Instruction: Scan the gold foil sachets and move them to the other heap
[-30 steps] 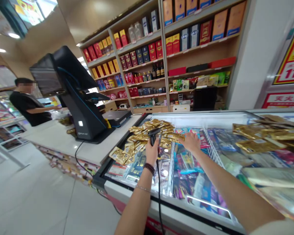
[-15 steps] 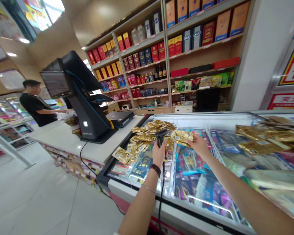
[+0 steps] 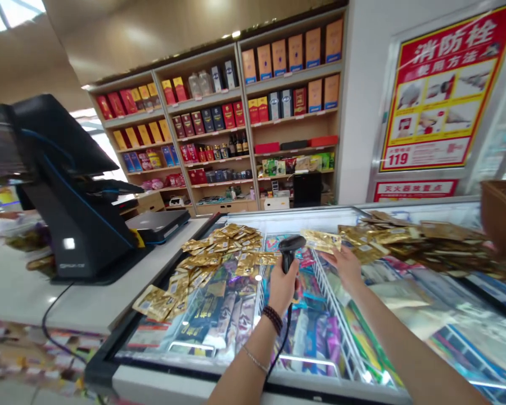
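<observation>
My left hand (image 3: 283, 284) is wrapped round the handle of a black barcode scanner (image 3: 292, 244), whose cable runs down past my wrist. Just right of the scanner's head, my right hand (image 3: 344, 265) pinches a gold foil packet (image 3: 320, 240) by its right end. Both hands are above the glass top of a chest freezer (image 3: 185, 368). To the left, a loose heap of gold foil packets (image 3: 223, 247) lies on the glass. A second pile of gold packets (image 3: 421, 239) is spread at the right, beyond my right hand.
Left of the freezer, a counter (image 3: 96, 304) carries a black checkout terminal (image 3: 63, 191) and a flat scale (image 3: 160, 225). A brown box (image 3: 504, 219) stands at the right. Shelves (image 3: 219, 132) of boxes and bottles line the back, beside a red and yellow poster (image 3: 447, 93).
My view has swung right, bringing the poster and brown box into sight and losing the other person. The scanner and held packet have shifted away from the left heap towards the right pile.
</observation>
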{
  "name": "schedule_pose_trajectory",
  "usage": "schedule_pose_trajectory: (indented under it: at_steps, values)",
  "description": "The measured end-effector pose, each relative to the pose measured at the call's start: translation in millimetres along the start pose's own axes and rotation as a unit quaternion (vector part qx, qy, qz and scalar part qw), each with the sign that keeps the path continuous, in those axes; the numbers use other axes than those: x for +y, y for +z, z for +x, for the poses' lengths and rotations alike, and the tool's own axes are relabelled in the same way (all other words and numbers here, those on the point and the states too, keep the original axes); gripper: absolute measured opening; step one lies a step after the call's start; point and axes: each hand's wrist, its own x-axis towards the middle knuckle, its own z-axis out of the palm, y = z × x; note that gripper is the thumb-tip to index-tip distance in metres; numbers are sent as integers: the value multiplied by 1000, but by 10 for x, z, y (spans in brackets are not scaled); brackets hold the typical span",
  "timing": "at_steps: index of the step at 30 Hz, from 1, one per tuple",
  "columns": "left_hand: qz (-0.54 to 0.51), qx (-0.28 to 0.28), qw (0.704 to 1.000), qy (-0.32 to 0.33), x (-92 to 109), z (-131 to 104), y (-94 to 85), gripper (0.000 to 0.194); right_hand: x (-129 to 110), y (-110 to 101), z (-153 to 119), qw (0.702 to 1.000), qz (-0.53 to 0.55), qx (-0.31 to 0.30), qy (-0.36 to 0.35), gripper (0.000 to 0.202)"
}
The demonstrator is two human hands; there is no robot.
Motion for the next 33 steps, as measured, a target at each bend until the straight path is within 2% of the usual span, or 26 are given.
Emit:
schedule_pose_trajectory:
  at_steps: [3,6,10,17,21,29,33]
  values:
    - [-9,-19,1000,-9,-121,-50,85,69,11,-9,10,1000,15,-5,-4,47]
    - [5,-20,1000,-9,-170,-83,61,68,26,13,11,1000,17,-14,-2,49]
    - [16,-4,1000,-6,-144,-91,12,68,57,2,19,1000,14,-18,-5,55]
    - [-5,-28,1000,-12,-86,-118,21,72,68,12,4,1000,9,-14,-20,65]
    - [-4,-18,1000,-7,-76,-131,39,73,33,32,-22,1000,21,-7,-11,65]
    - [35,28,999,0,-22,-120,10,81,-140,61,-119,999,36,36,16,47]
    - [31,15,999,-19,-16,-69,48,85,-306,-134,-50,997,32,67,30,41]
